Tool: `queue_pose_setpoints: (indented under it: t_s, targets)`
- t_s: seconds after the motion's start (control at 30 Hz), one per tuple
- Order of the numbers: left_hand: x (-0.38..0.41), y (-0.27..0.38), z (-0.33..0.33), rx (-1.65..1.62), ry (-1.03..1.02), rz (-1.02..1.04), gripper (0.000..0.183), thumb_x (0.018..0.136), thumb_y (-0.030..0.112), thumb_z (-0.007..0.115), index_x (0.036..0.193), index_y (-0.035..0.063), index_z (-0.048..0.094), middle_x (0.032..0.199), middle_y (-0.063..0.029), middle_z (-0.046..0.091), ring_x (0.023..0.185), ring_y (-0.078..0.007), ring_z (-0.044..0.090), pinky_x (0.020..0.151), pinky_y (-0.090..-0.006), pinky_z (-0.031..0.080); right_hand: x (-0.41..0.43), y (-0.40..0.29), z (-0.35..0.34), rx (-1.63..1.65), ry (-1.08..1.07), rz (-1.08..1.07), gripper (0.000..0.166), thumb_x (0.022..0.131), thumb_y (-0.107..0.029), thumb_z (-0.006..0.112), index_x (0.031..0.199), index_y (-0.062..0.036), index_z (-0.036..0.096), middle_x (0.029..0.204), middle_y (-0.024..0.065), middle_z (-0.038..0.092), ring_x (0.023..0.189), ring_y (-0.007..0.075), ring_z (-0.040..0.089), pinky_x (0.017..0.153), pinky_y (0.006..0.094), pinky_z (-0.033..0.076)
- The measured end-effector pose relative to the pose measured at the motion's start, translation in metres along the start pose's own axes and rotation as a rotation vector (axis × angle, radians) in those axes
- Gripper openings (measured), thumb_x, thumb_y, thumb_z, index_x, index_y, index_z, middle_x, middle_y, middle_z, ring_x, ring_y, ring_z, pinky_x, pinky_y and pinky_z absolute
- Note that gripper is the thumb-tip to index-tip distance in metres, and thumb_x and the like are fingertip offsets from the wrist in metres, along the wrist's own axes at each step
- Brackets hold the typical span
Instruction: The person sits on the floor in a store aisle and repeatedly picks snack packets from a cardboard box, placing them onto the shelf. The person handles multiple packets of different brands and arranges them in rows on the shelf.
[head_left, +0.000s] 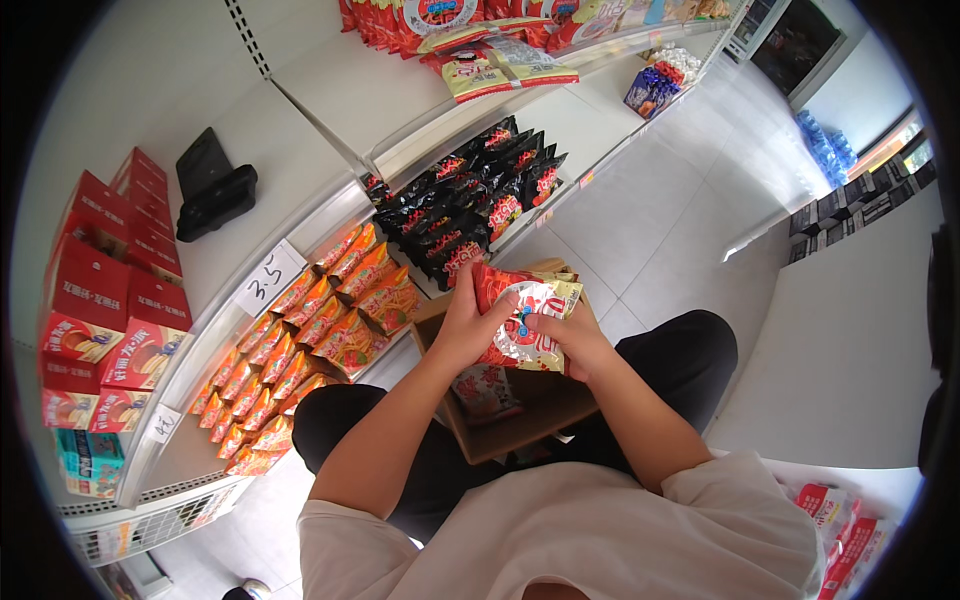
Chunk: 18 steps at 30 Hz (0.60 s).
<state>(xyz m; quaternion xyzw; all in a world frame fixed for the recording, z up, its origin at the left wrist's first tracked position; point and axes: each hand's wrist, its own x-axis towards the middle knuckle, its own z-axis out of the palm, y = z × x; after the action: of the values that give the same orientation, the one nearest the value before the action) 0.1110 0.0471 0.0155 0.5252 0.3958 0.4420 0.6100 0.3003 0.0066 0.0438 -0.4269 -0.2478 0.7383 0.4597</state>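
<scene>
Both my hands hold a shiny red and cream snack bag (525, 319) above an open cardboard box (480, 442) between my knees. My left hand (476, 315) grips the bag's left side, its thumb on the front. On the right side is my right hand (574, 337), its thumb also on the front. Inside the box lies another printed snack packet (486, 394), partly hidden by my hands and the held bag. Just beyond the box, black snack bags (465, 202) stand in rows on the low shelf, with orange snack bags (300, 352) in rows to the left.
Red snack cartons (112, 300) and a black device (214, 191) sit on the upper left shelf, whose edge bears price cards (271, 277). More red and cream bags (502, 67) overhang the shelf ahead. A white counter or cabinet (832, 352) stands at the right, beyond the tiled floor (645, 217).
</scene>
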Motion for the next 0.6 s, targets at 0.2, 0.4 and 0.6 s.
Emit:
queue_pose_setpoints:
  t_s: [0.2,0.4,0.6]
  targets:
    - [-0.001,0.015,-0.013,0.099,0.08,-0.004,0.052,0.108,0.031,0.057,0.149,0.0029,0.042,0.123,-0.0106,0.06,0.111,-0.0175,0.058,0.1,-0.0328,0.046,0.006,-0.05,-0.007,-0.354,-0.081,-0.115,0.062,0.08,0.005,0.076,0.138,0.0001,0.054,0.12,0.0108,0.07,0.105,0.0189,0.07,0.09,0.0347,0.058]
    - [-0.001,0.034,-0.056,1.198,0.135,0.037,0.028,0.097,0.023,0.062,0.117,0.004,0.062,0.117,-0.0188,0.066,0.105,-0.0423,0.067,0.089,-0.0518,0.054,-0.001,-0.093,0.009,-1.418,-0.002,-0.228,0.062,0.073,-0.008,0.081,0.129,-0.0059,0.055,0.11,0.0152,0.072,0.1,0.0309,0.071,0.087,0.0387,0.055]
    - [-0.001,0.01,-0.074,1.162,-0.249,-0.358,0.031,0.102,0.025,0.058,0.125,0.0057,0.063,0.118,-0.0199,0.07,0.111,-0.04,0.065,0.093,-0.0503,0.052,0.041,-0.018,-0.006,-2.025,-0.4,-0.342,0.06,0.073,-0.009,0.08,0.127,-0.0109,0.056,0.12,0.0129,0.066,0.112,0.0345,0.066,0.088,0.0442,0.056]
